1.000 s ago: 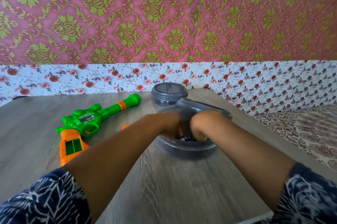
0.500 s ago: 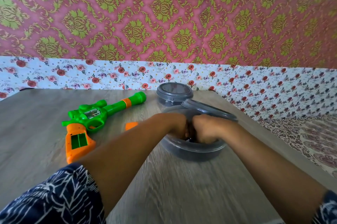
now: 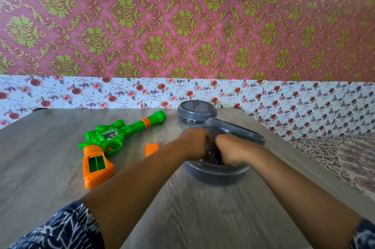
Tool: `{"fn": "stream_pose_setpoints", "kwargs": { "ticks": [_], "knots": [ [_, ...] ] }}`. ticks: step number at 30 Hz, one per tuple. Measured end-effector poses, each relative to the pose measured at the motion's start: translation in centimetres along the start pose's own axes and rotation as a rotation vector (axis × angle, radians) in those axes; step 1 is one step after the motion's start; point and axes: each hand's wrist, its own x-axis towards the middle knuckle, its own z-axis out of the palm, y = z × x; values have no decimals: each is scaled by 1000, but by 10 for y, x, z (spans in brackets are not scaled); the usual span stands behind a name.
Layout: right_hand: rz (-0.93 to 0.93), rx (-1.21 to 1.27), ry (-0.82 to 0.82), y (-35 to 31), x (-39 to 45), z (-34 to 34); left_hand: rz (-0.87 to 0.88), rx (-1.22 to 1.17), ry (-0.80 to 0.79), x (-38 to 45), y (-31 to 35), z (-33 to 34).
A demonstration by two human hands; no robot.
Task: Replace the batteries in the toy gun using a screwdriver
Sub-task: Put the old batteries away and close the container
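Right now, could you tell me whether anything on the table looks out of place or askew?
The toy gun lies with its battery slot open, its orange cover loose beside it. The grey lid leans tilted on its container.

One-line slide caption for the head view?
Both hands, left and right, reach into grey tub; toy gun lies opened on table.

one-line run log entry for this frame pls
left hand: in grey container | right hand: same | toy gun: battery bay open | cover: beside it

A grey wood-grain desk point(image 3: 50, 167) stands against a floral strip point(image 3: 81, 94) below pink-and-green damask wallpaper point(image 3: 182, 25), patterned fabric point(image 3: 334, 159) at right.
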Motion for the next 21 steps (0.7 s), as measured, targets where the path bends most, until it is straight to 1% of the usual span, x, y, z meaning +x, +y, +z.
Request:
{"fn": "stream_pose_setpoints", "kwargs": {
  "ticks": [2, 4, 7, 9, 12, 18, 21],
  "knots": [
    [8, -40, -51, -2, 2, -1, -11, -21, 68, -4, -2, 1],
    [23, -66, -98, -4, 5, -3, -26, -48, 95, -6, -3, 1],
    [42, -96, -180, -6, 6, -5, -74, -71, 77, -6, -2, 1],
    [51, -107, -201, -7, 5, -5, -96, -54, 41, -5, -1, 1],
    [44, -87, -180, -8, 5, -3, -97, -15, 8, -4, 1, 1],
    [26, -72, -94, -3, 10, 3, -87, 69, 22, -4, 5, 0],
    [24, 20, -34, 3, 11, 3, -87, 83, 89, -5, 3, -4]
  ]
}}
